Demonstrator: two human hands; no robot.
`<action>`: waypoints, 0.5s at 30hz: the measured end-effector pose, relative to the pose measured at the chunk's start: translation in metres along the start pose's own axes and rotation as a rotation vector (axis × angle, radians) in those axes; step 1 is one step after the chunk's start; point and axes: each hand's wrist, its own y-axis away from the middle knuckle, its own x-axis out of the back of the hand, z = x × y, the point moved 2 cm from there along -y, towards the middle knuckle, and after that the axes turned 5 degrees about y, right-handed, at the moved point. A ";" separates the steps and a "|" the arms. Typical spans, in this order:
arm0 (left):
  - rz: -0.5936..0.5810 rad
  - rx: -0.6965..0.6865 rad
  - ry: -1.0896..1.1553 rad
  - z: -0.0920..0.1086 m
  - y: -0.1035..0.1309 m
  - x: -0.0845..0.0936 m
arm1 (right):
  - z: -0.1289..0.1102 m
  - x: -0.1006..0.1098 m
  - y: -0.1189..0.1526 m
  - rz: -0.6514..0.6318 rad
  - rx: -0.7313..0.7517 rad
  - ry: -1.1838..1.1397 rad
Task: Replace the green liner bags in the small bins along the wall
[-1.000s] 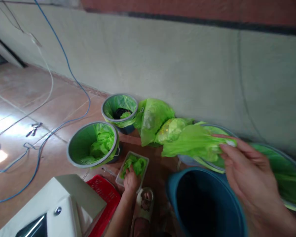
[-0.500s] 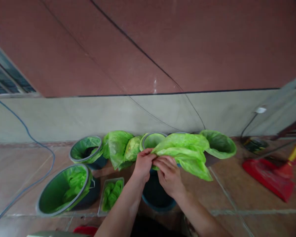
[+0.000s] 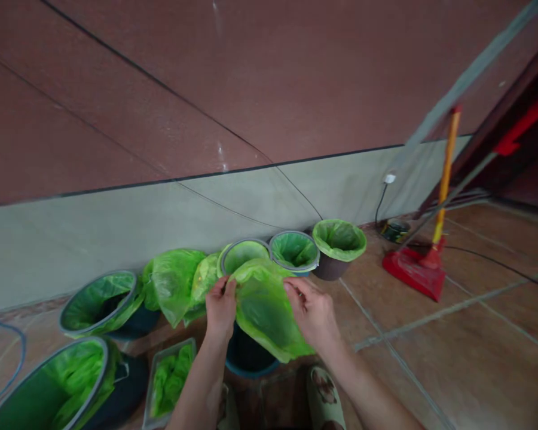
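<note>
A thin green plastic bag point(image 3: 266, 310) hangs between my two hands, its mouth spread and facing me. My left hand point(image 3: 221, 307) pinches the rim at the left. At the right side of the rim, my right hand point(image 3: 312, 307) is closed on the bag with bent fingers. Below the bag stands a dark bucket with a blue rim point(image 3: 251, 374), partly covered by the bag. Just behind it are a bin with a grey rim and green liner point(image 3: 244, 252) and a smaller lined bin point(image 3: 295, 249).
A brown lined bin point(image 3: 334, 266) stands by the wall. To its right are a red dustpan point(image 3: 415, 272) and a small can point(image 3: 395, 231). On the left are lined bins point(image 3: 101, 301), point(image 3: 49, 382), filled green bags point(image 3: 174, 283) and a clear tray of green bags point(image 3: 173, 379).
The bag, bunched and trailing to the right before, now has its mouth opened. My hands have moved apart along its rim. My view has turned right.
</note>
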 end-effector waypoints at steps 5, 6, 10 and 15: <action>-0.266 0.009 -0.172 0.002 0.021 -0.014 | 0.016 0.000 -0.011 -0.171 -0.202 -0.012; -0.307 -0.003 -0.201 0.002 0.022 -0.015 | 0.017 -0.001 -0.011 -0.215 -0.210 -0.041; -0.396 -0.154 -0.401 0.005 0.022 -0.016 | 0.022 0.005 -0.009 -0.024 -0.223 -0.069; -0.467 -0.240 -0.660 0.002 0.022 -0.018 | 0.029 0.015 -0.017 0.251 -0.191 -0.049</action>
